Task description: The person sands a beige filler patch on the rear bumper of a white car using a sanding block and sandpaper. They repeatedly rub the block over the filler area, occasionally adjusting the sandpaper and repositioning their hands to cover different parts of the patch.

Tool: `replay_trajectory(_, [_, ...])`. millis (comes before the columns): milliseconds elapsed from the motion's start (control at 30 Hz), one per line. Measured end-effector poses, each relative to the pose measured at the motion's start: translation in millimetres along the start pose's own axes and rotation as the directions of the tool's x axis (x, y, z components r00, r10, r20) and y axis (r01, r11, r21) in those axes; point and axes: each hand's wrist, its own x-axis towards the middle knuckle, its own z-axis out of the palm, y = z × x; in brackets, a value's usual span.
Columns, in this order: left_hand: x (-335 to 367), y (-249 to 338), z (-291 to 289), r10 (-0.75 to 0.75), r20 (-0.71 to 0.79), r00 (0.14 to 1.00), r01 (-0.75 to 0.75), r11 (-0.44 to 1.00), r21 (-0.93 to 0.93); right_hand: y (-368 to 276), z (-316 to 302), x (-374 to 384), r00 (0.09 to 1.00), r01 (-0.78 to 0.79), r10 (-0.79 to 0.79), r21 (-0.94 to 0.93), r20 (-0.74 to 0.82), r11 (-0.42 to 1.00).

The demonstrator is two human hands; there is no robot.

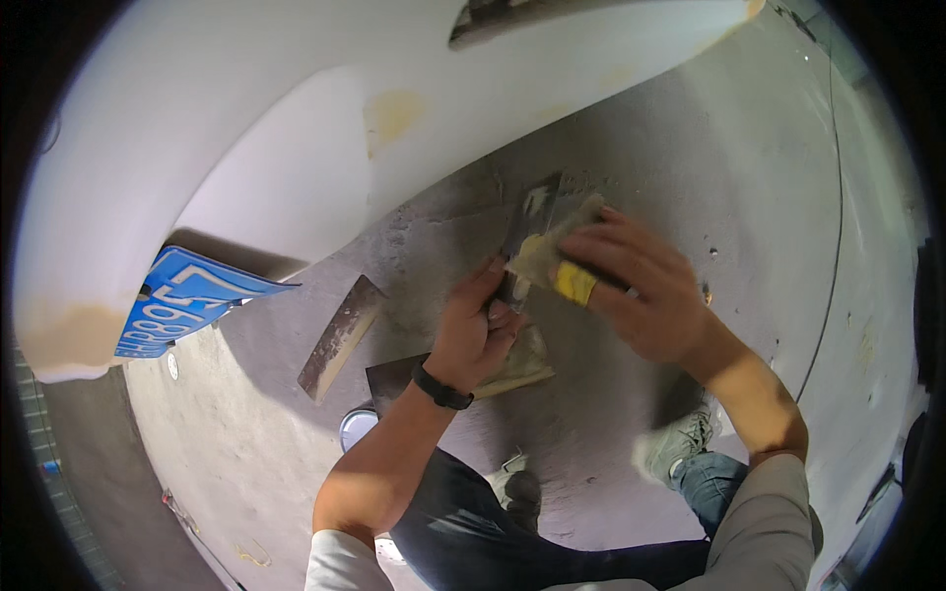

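Note:
My left hand (473, 325), a black band on its wrist, is closed around a long, dark flat spreader (538, 202) with pale filler smeared on its blade. Close to its right, my right hand (636, 286) grips a putty knife (542, 258) with a pale, coated blade and a yellow part near the fingers. The two blades meet or overlap; motion blur hides whether they touch. Under my left hand, a flat board (522, 369) smeared with pale filler lies low, partly covered by the wrist.
A white car bumper (286, 148) with a yellowish filler patch (394, 113) spans the upper left. A blue licence plate (192, 300) hangs from it. Another flat spreader blade (340, 340) rests on the grey floor (611, 433). A round tin (357, 426) stands by my left forearm.

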Motion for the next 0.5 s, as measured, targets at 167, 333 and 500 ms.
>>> replay_trajectory(167, [-7.4,-3.9,-2.2,0.137,-0.131,0.982,-0.123,0.986,0.114,28.3,31.8,-77.2,0.983,-0.073,0.094,-0.134,0.155,0.988])
replay_trajectory(333, [-1.9,-11.4,3.0,0.381,-0.163,0.91,-0.194,0.74,0.644,40.8,21.9,-92.8,0.949,-0.311,0.306,0.067,0.076,0.948])
replay_trajectory(500, [0.4,-19.3,11.3,0.46,-0.059,0.886,-0.259,0.597,0.759,23.3,18.7,-78.8,0.979,-0.13,0.124,0.027,0.162,0.991])
